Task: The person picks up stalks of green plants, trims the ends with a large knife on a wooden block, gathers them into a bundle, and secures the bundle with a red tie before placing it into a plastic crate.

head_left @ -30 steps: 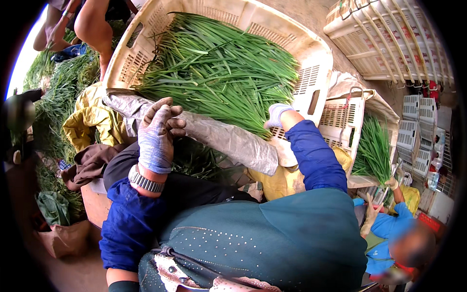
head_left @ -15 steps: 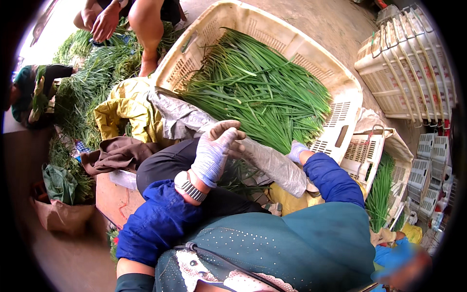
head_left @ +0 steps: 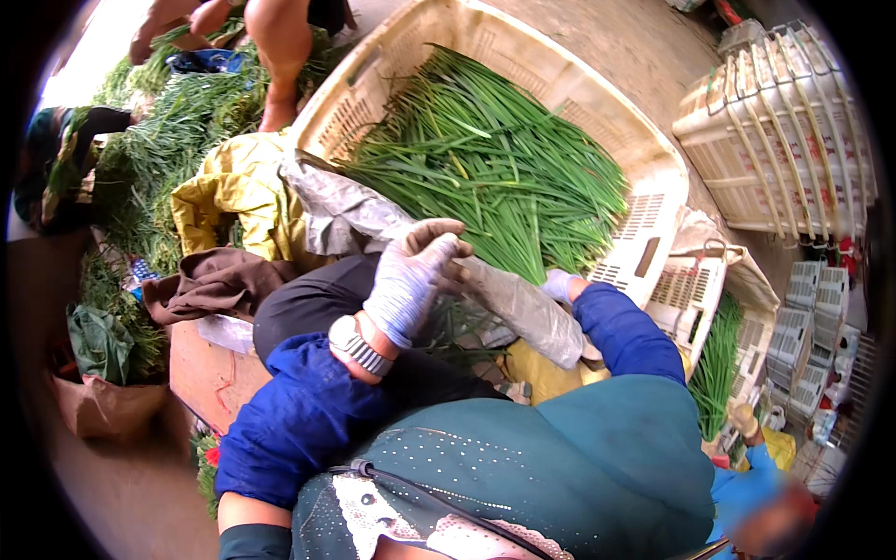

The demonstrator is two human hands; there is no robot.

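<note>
My left hand [head_left: 411, 280], in a pale glove with brown fingertips and a wristwatch, sits over my lap with its fingers curled around the upper edge of a grey crumpled sheet [head_left: 523, 303]. My right hand [head_left: 558, 282], also gloved, is mostly hidden behind that sheet's far side; only a bit of glove shows above the blue sleeve. Just beyond both hands stands a large cream plastic crate [head_left: 644, 233] heaped with long green chives [head_left: 485, 168].
Another person's bare arms [head_left: 275, 56] reach into a pile of greens [head_left: 177, 121] at the upper left. A yellow cloth [head_left: 233, 187] and a brown cloth [head_left: 210, 280] lie left of my lap. Stacked empty crates [head_left: 784, 131] stand at the right, and a smaller crate of chives [head_left: 714, 359] lower right.
The view has swung, so the crate and hands now sit further right and lower. My left hand stays on the grey sheet; less of my right hand shows.
</note>
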